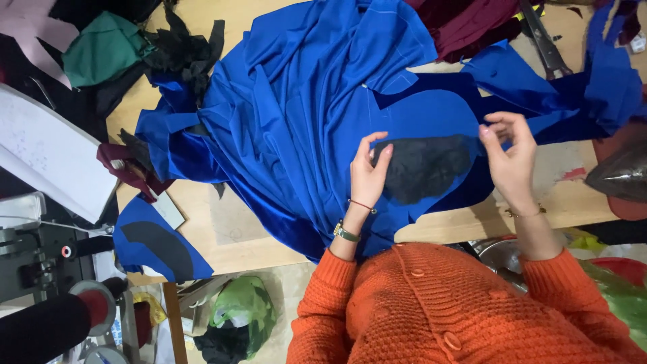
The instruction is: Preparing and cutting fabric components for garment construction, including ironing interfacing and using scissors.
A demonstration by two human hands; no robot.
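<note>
"Where was the black patch [423,168]?"
"On the blue cloth [303,114]. Her left hand [368,176] pressed its edge, fingers together. Her right hand [511,158] pinched the cloth. Keeping it flat was best, I think."

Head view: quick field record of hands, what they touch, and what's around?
left hand: fingers rest on the black fabric piece
right hand: pinches the edge of the blue cut piece
blue cloth: rumpled on the wooden table
scissors: top right, apart from both hands
other scraps: green cloth, maroon cloth
</note>
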